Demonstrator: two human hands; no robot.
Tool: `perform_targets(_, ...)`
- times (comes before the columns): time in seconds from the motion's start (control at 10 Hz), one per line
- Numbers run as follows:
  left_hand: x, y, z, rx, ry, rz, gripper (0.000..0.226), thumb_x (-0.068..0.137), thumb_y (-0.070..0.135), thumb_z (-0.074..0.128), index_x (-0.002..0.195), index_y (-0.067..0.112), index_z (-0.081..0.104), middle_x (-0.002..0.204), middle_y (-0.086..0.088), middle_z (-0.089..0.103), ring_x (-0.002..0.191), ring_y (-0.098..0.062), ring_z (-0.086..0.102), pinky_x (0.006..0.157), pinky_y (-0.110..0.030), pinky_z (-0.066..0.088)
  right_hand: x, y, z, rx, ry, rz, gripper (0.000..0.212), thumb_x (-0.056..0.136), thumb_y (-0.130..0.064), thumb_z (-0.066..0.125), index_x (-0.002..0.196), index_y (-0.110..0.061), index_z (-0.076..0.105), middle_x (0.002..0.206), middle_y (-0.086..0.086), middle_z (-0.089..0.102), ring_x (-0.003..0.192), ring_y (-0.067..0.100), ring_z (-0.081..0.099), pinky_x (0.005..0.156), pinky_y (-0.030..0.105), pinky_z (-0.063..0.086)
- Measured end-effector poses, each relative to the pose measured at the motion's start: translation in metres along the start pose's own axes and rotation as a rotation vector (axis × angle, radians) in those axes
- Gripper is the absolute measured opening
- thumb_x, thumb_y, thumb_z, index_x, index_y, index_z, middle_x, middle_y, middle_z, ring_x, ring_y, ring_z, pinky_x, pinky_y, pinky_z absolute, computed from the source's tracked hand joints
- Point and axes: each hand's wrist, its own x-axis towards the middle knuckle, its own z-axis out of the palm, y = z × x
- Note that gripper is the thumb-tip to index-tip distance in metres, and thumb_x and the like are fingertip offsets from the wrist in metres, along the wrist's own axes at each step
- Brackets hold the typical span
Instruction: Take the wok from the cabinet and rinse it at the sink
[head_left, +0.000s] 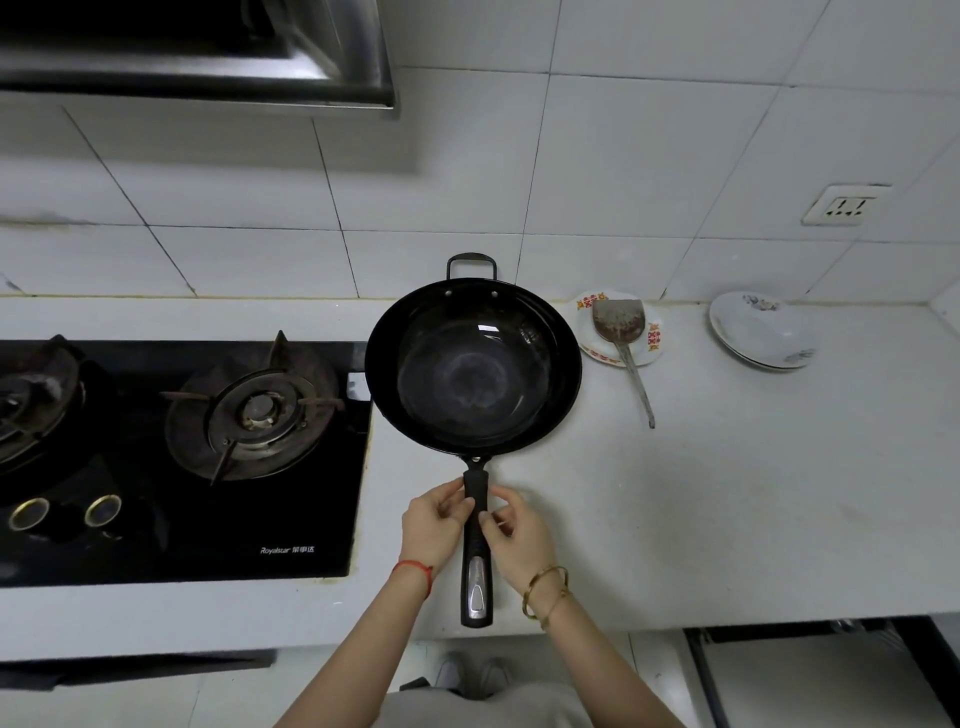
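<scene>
The wok (474, 364) sits in the middle of the frame on the pale worktop (727, 493), its bowl upright and facing the camera, with the small loop handle at the far rim toward the tiled wall and the long black handle (476, 540) running straight down toward the person. It seems to rest on the worktop rather than hang in the air, though its left rim overlaps the edge of the black gas stove (182, 457) at the left of the frame. Both hands meet at the upper part of the long handle: the left hand (434, 525) has its thumb and fingertips pinched against the handle's left side, and the right hand (514, 527) has its fingers curled in to touch the right side. Neither grip wraps fully round; both look light, more like a settling or adjusting hold than a lifting one, probably because the worktop bears the weight. The handle points at the body, which makes it easy to take up with either hand. No sink or cabinet interior shows in the frame, so the rinse looks not yet begun and the wok would have to be carried out of view. To the right of the wok lies a metal spatula (621, 332) with its blade resting on a patterned plate (652, 343), kept off the worktop, and further right near the corner stands a short stack of white plates (761, 332).
</scene>
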Motion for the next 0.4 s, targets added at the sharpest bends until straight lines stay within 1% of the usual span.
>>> perform_targets(0.1, -0.0021, 0.0027, -0.0002, 0.015, 0.010, -0.001, 0.037, 0.087, 0.005, 0.063, 0.123, 0.013, 0.065, 0.112, -0.004, 0.072, 0.108, -0.012, 0.066, 0.102, -0.028, 0.046, 0.0002, 0.0007, 0.0006, 0.000, 0.000, -0.008, 0.034, 0.091, -0.018, 0.059, 0.125, -0.020, 0.057, 0.080, -0.002, 0.065, 0.070, 0.009, 0.061, 0.065, 0.015, 0.049)
perform_targets(0.2, -0.0016, 0.0023, 0.0004, 0.033, 0.013, 0.011, 0.036, 0.088, 0.006, 0.063, 0.124, 0.012, 0.065, 0.112, -0.005, 0.072, 0.109, -0.013, 0.066, 0.100, -0.024, 0.046, 0.0019, -0.0005, -0.0004, -0.019, -0.007, -0.024, 0.034, 0.092, -0.020, 0.058, 0.126, -0.020, 0.055, 0.085, -0.001, 0.066, 0.072, 0.010, 0.061, 0.062, 0.012, 0.047)
perform_targets(0.3, -0.0059, 0.0046, -0.0004, 0.112, 0.026, 0.044, 0.036, 0.088, 0.008, 0.063, 0.124, 0.011, 0.064, 0.112, -0.005, 0.072, 0.107, -0.013, 0.066, 0.094, -0.016, 0.045, -0.0003, 0.0001, -0.0008, -0.074, -0.022, -0.021, 0.036, 0.093, -0.023, 0.056, 0.129, -0.021, 0.053, 0.092, 0.001, 0.066, 0.078, 0.011, 0.062, 0.064, 0.012, 0.046)
perform_targets(0.4, -0.0043, 0.0044, -0.0032, 0.249, 0.079, 0.132, 0.037, 0.089, 0.014, 0.063, 0.126, 0.010, 0.062, 0.115, -0.004, 0.071, 0.103, -0.015, 0.066, 0.098, -0.024, 0.048, 0.0048, -0.0020, -0.0052, -0.144, 0.013, -0.055, 0.038, 0.093, -0.028, 0.053, 0.131, -0.021, 0.051, 0.104, 0.000, 0.063, 0.087, 0.012, 0.062, 0.075, 0.021, 0.052)
